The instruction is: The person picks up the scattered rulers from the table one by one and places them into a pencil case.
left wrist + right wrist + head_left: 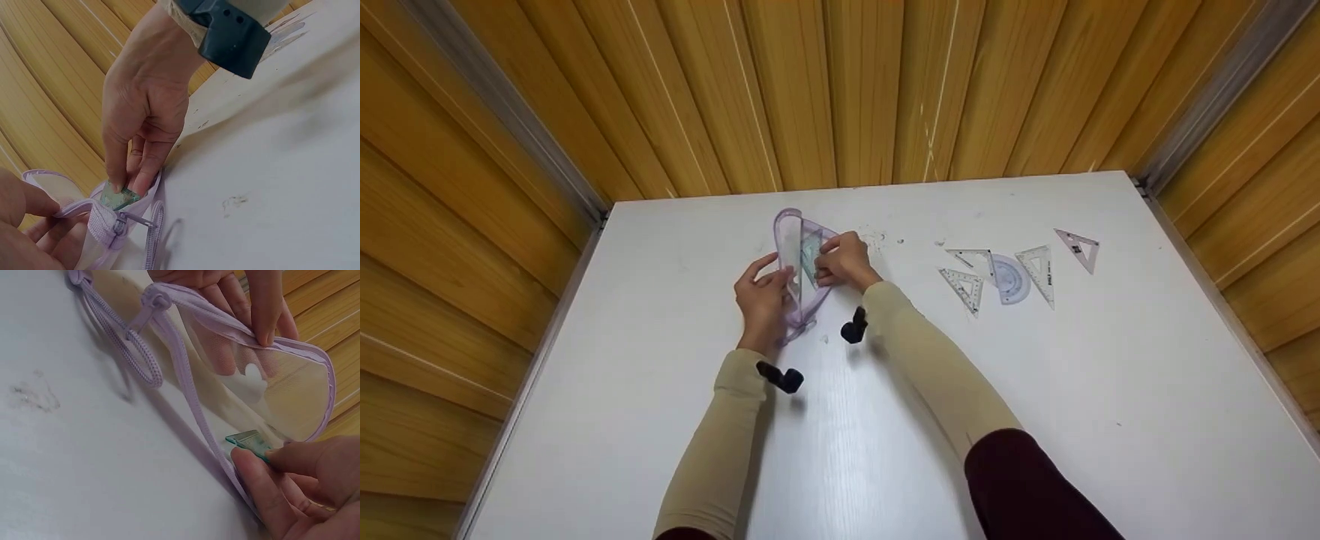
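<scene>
A lilac-edged mesh zip pouch [789,240] is held spread at its zip opening. My left hand [761,300] pinches one side of that opening between thumb and fingers, fingers showing through the mesh [304,394] in the right wrist view. A green transparent set square [250,440] is pinched by my right hand [846,259], thumb on one face and fingers on the other. It lies within the pouch mouth, its lower part hidden in the left wrist view by the zip edge [84,207]. A corded zip pull [149,357] hangs off the pouch's end.
To the right on the white table [1080,420] lie a clear protractor [1012,281], several clear set squares [962,289] and a pinkish set square [1078,249]. Small crumbs and smudges [883,237] mark the tabletop. Wood-grained panels [862,90] stand around the table.
</scene>
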A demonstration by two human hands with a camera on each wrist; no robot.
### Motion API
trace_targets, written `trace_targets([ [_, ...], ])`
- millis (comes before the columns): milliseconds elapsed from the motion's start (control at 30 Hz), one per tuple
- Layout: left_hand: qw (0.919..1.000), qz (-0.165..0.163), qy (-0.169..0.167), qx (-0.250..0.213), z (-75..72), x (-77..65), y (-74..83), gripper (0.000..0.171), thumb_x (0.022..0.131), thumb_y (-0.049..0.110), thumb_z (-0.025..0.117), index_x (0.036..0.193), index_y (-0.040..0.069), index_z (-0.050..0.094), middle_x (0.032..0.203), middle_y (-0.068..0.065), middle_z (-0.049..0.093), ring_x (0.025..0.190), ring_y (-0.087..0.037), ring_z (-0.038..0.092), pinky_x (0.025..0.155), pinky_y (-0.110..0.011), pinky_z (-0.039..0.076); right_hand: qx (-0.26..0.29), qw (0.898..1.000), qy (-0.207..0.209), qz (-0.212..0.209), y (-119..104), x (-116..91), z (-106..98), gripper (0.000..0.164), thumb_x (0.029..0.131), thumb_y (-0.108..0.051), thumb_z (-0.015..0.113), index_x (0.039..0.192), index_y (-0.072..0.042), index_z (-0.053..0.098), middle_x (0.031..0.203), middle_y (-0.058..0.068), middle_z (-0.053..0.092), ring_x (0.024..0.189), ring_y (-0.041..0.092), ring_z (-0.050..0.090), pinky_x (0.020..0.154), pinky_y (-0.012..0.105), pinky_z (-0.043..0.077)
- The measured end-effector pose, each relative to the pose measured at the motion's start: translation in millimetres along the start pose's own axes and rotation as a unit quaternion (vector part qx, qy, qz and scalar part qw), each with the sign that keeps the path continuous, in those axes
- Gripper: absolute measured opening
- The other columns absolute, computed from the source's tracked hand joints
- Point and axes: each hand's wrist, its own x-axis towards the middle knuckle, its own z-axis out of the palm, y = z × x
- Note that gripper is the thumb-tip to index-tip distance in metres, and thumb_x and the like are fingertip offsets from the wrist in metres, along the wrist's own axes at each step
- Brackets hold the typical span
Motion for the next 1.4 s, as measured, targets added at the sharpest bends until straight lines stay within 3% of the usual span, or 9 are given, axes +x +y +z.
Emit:
trace_targets([
  [367, 0.9999, -0.01, 0.002, 0.003, 0.6, -0.2, -0.3, 0.04, 0.095, 0.007, 0.074, 0.134, 0.008, 0.066, 0.104, -0.017, 0.076, 0.093, -0.031, 0.073, 0.061, -0.025, 0.055, -0.036, 0.999, 0.022, 0.02, -5.6, 0.4, -0.5, 0.02, 0.085, 0.002, 0.078, 0.104, 0.001, 0.072, 0.076, 0.014, 0.074, 0.054, 0.016, 0.069, 0.054, 0.028, 0.058],
  [700, 0.9997, -0.024, 0.0, -0.008, 0.4, -0.7, -0.2, 0.038, 0.095, 0.007, 0.073, 0.132, 0.012, 0.067, 0.108, -0.018, 0.075, 0.102, -0.036, 0.072, 0.067, -0.028, 0.056, -0.076, 0.997, 0.016, 0.024, -8.2, 0.2, -2.6, 0.014, 0.085, 0.001, 0.078, 0.098, 0.001, 0.072, 0.072, 0.012, 0.073, 0.053, 0.017, 0.068, 0.053, 0.029, 0.058],
  [1033, 0.9999, 0.001, -0.003, -0.011, 0.0, -0.6, -4.2, 0.034, 0.095, 0.002, 0.072, 0.128, 0.01, 0.07, 0.105, -0.023, 0.075, 0.08, -0.024, 0.072, 0.056, -0.023, 0.051, -0.128, 0.992, 0.013, 0.017, -9.0, 0.7, -4.9, 0.011, 0.087, -0.009, 0.08, 0.093, -0.001, 0.074, 0.069, 0.009, 0.073, 0.052, 0.016, 0.068, 0.052, 0.027, 0.057],
  [1400, 0.9999, -0.012, -0.002, 0.004, -2.8, 0.4, -0.8, 0.042, 0.094, 0.006, 0.073, 0.135, 0.006, 0.065, 0.103, -0.018, 0.076, 0.076, -0.019, 0.069, 0.055, -0.023, 0.05, -0.107, 0.994, -0.002, 0.002, -15.0, -8.5, -14.7, 0.024, 0.09, -0.013, 0.08, 0.11, 0.0, 0.073, 0.087, 0.011, 0.076, 0.072, 0.023, 0.075, 0.064, 0.033, 0.061],
])
